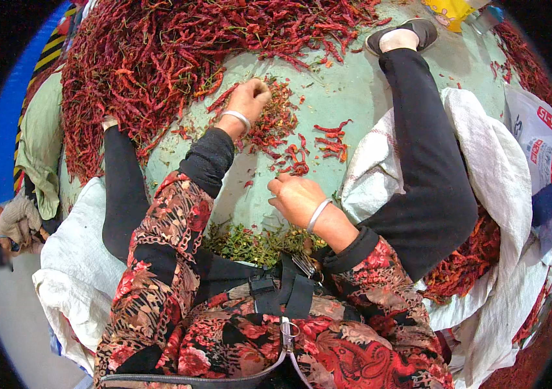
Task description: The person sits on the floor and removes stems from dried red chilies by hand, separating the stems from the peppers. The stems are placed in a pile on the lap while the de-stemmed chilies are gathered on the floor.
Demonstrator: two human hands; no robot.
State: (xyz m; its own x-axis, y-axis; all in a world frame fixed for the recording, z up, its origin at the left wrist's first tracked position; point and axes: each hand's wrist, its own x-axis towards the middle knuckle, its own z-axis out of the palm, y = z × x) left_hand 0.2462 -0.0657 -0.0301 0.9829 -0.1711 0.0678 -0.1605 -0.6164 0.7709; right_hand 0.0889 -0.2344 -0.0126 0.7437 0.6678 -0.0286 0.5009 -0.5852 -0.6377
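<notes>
My left hand (249, 103) is curled above a scatter of broken chili bits and seeds (280, 112). Beside its knuckles, a dried red chili (221, 98) points toward the large heap of dried red chilies (159, 63). Fingers bent, my right hand (300, 198) hovers just below a small cluster of loose chilies (297, 158). Whether either hand pinches something is hidden by the fingers. Several short red chilies (332, 141) lie in a group farther right. Close to my body sits a pile of green stems (246, 243).
White woven sacks (487, 146) flank my legs, and the right one shows red chilies (470, 262) inside. A printed plastic bag (543, 141) stands at far right. Two people (15, 228) are at the far left, near a green sack (40, 141). My shoe (402, 36) rests on the pale green sheet (353, 92).
</notes>
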